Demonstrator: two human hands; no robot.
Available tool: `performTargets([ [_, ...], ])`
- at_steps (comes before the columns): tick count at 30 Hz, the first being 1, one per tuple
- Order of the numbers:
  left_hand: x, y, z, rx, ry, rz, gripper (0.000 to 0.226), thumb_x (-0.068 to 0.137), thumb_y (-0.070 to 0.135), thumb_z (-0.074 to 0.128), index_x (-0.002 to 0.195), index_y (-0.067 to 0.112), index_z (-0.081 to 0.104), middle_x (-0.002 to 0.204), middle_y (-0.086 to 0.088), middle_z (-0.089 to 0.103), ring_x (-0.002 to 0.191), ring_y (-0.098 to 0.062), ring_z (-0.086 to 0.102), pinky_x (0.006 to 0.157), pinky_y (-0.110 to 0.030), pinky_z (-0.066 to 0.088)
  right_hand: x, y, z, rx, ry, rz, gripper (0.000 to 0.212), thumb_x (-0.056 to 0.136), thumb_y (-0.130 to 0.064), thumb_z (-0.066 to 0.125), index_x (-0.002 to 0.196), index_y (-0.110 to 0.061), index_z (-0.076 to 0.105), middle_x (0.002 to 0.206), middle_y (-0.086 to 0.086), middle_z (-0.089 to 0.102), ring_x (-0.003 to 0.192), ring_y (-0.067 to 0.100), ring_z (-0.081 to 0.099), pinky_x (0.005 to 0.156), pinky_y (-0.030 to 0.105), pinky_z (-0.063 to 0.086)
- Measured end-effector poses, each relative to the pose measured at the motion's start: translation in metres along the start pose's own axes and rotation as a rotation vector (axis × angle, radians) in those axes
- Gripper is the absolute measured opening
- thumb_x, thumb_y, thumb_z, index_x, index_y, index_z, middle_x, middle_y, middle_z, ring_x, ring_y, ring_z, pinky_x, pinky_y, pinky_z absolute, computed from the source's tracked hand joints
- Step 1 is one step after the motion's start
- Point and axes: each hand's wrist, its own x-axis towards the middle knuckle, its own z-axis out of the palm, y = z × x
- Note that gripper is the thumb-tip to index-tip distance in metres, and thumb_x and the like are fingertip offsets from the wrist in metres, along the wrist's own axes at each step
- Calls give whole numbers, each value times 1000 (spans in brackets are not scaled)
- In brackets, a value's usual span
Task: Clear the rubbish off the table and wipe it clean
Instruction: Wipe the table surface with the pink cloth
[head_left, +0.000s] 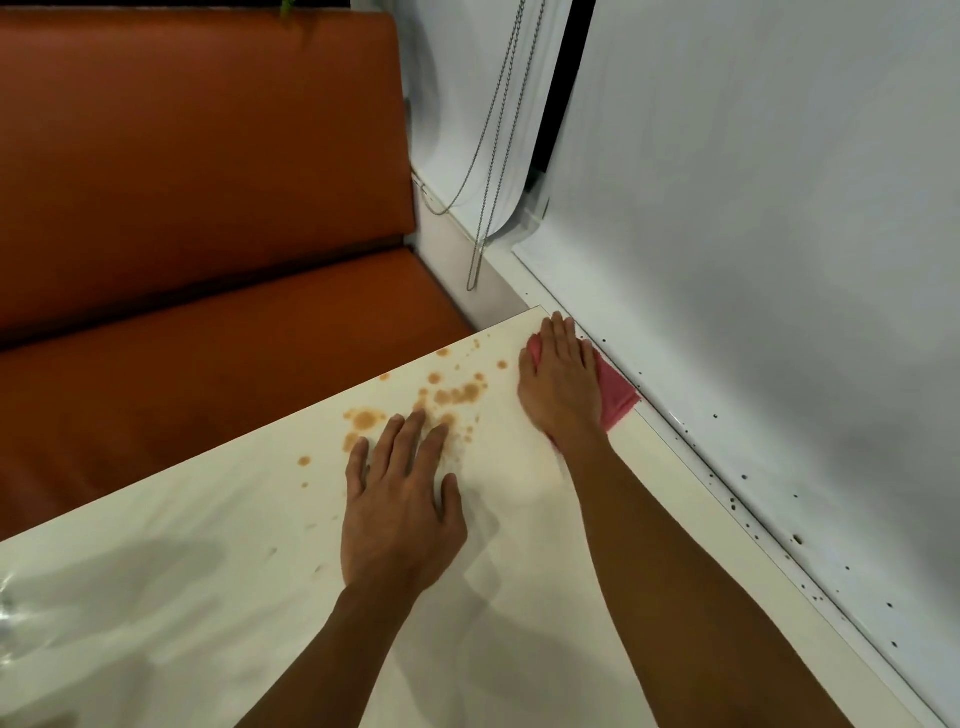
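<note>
1. At the 1 o'clock corner of the worktop (208, 597), the right hand (558, 384) presses a pink cloth (618, 395) flat. Its grip is apart: the fingers lie straight on the cloth, not curled round it.
2. Near the worktop's middle the left hand (400, 509) lies palm-down, grip apart, fingers spread, holding nothing. Its fingertips touch the near edge of the spatter.
3. Spatter of brown stains (457, 395) runs from 12 to 10 o'clock of the left hand, toward the bench-side edge. It looks unwiped.
4. Rubbish: none shows on the worktop in view, so that step is judged done. The 7 o'clock end runs out of frame.
5. Wiping: judged early. The cloth sits just beside the stains, at their 3 o'clock, not on them. Sheen at 8 o'clock could be wetness or glare; cannot tell.
6. Writing, brands, labels: none readable on the cloth, worktop, orange bench seat (182, 338) or white wall panel (779, 312).
</note>
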Motion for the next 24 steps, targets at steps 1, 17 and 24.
performTargets([
  [1,0,-1,0,3,5,3,74,99,67,13,159,35,41,172,4,27,161,-23,20,131,-56,12,-1,-6,0,5,-4,-56,64,112,-42,13,168,-11,12,176,4,5,163,16,-1,132,41,2],
  [17,0,-1,1,9,1,-3,70,99,63,17,160,35,38,173,4,25,161,-22,17,131,-53,7,-36,-6,1,57,-63,-382,61,114,-46,22,168,-20,12,176,-6,4,161,7,-5,132,37,0],
  [24,2,0,4,-2,-5,-8,64,100,61,32,159,36,40,172,5,26,161,-22,19,131,-55,9,11,4,-3,13,-20,-46,63,112,-41,19,168,-13,11,176,2,6,163,16,0,132,40,0],
])
